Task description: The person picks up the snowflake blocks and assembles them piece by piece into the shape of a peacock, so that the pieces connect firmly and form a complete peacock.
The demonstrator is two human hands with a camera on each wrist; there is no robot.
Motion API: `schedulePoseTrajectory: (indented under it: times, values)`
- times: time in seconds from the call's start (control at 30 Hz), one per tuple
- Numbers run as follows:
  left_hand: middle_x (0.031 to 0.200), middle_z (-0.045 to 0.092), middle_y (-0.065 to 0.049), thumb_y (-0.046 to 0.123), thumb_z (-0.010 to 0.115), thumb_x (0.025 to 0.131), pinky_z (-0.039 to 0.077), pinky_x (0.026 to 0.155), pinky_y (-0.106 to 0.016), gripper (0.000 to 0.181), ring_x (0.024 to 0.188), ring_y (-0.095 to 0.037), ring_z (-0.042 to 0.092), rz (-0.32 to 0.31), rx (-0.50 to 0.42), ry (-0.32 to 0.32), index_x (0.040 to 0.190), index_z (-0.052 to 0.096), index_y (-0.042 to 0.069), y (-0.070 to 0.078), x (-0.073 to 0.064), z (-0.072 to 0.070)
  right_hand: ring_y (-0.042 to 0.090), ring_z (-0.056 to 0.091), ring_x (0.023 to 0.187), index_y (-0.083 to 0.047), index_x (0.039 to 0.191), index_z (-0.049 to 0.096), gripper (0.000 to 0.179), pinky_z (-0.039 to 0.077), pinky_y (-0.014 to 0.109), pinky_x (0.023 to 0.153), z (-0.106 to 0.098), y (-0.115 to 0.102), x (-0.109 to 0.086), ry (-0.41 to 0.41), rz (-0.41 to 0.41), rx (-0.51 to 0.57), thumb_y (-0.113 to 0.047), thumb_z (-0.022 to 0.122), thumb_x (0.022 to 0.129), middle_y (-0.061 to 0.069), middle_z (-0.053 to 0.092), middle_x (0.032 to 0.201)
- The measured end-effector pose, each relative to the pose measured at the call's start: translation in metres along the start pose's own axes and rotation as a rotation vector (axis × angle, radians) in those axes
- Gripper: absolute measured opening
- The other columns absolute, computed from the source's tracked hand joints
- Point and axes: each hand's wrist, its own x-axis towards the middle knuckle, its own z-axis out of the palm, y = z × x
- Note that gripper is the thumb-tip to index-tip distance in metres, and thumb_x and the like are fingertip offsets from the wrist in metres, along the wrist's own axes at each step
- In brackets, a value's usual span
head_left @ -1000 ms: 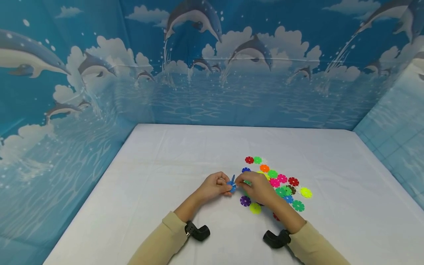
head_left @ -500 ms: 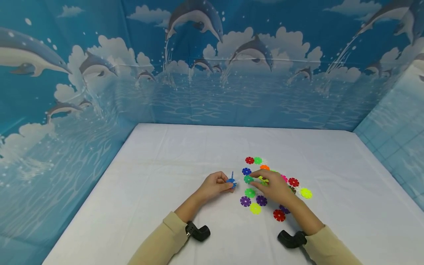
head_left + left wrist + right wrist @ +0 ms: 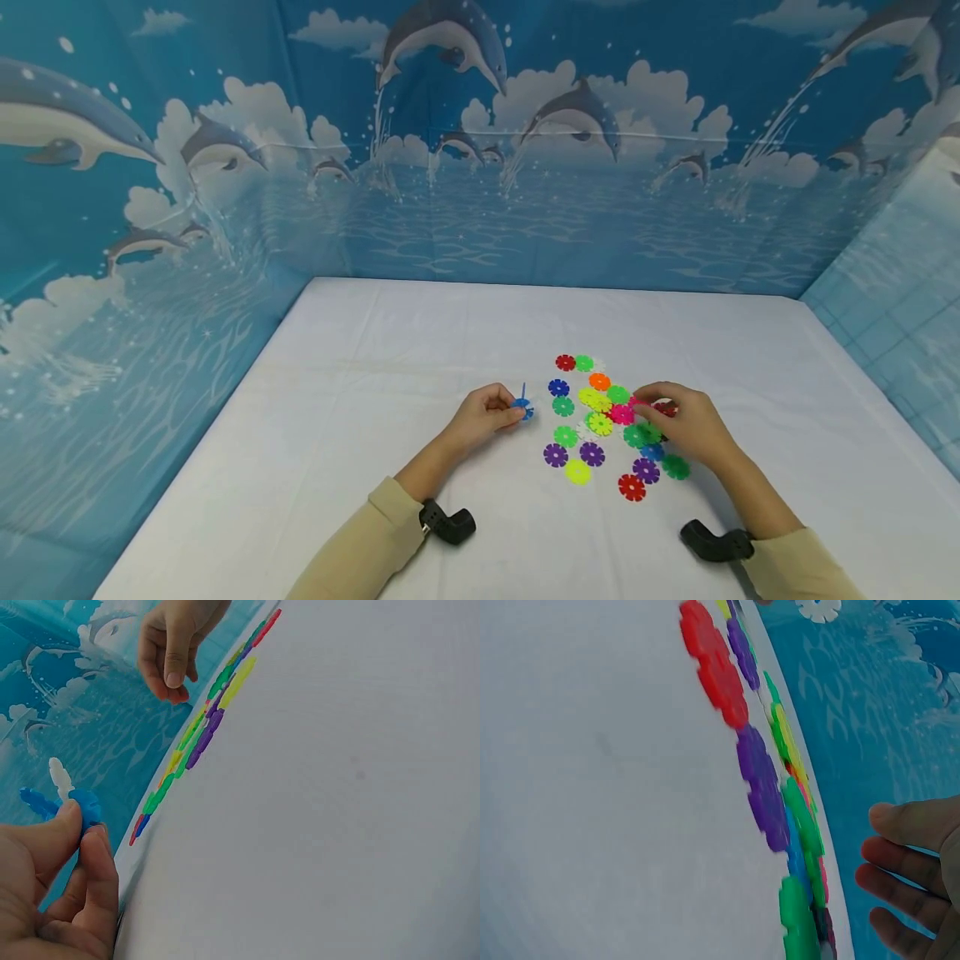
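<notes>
In the head view my left hand (image 3: 483,417) is raised left of the scattered notched plastic discs. Between thumb and fingers it pinches a small cluster of joined discs: in the left wrist view a blue disc (image 3: 86,804) sits at the fingertips, with a white disc (image 3: 60,777) and another blue disc (image 3: 34,801) standing out from it. My right hand (image 3: 690,421) is over the right side of the scatter, fingers loosely bent and holding nothing. Its fingertips overlap the pink disc (image 3: 621,414) and a dark red disc (image 3: 665,408) lies partly behind it.
Loose discs lie flat on the white-covered table (image 3: 420,350), among them a purple disc (image 3: 556,455), a yellow disc (image 3: 577,472), a red disc (image 3: 632,487) and an orange disc (image 3: 599,381). A dolphin-printed curtain (image 3: 480,217) hangs along the table's back and sides.
My right hand has left the cluster at the left hand and moved right across the loose discs. The left hand keeps holding the cluster, shifting slightly up and left.
</notes>
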Motion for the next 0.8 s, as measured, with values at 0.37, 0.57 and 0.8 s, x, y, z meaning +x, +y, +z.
schedulePoseTrajectory:
  times: [0.37,0.57,0.8]
  values:
    - [0.076,0.064,-0.001,-0.003,0.063,0.092,0.055,0.069,-0.023,0.011,0.070,-0.009,0.064,-0.066,-0.082,0.028,0.098,0.056,-0.008,0.000,0.002,0.001,0.043,0.054,0.101,0.006,0.113,0.065,0.039,0.053,0.054,0.079,-0.010,0.031,-0.001,-0.052,0.122,-0.066,-0.021,0.075,0.087,0.026,0.059,0.111]
    - [0.077,0.064,-0.003,-0.008,0.060,0.091,0.056,0.074,-0.025,0.007,0.073,-0.011,0.066,-0.101,-0.167,0.043,0.091,0.054,-0.005,0.001,0.002,0.001,0.045,0.052,0.099,0.009,0.111,0.063,0.043,0.051,0.057,0.080,-0.011,0.037,0.001,-0.085,0.168,-0.091,-0.021,0.078,0.084,0.026,0.056,0.103]
    - [0.078,0.063,-0.004,-0.010,0.060,0.090,0.056,0.075,-0.027,0.010,0.074,-0.012,0.066,-0.111,-0.205,0.043,0.089,0.053,-0.003,0.000,0.002,0.000,0.038,0.051,0.094,0.008,0.110,0.059,0.042,0.052,0.049,0.079,-0.013,0.037,0.009,-0.152,0.276,-0.034,-0.022,0.076,0.085,0.022,0.056,0.100]
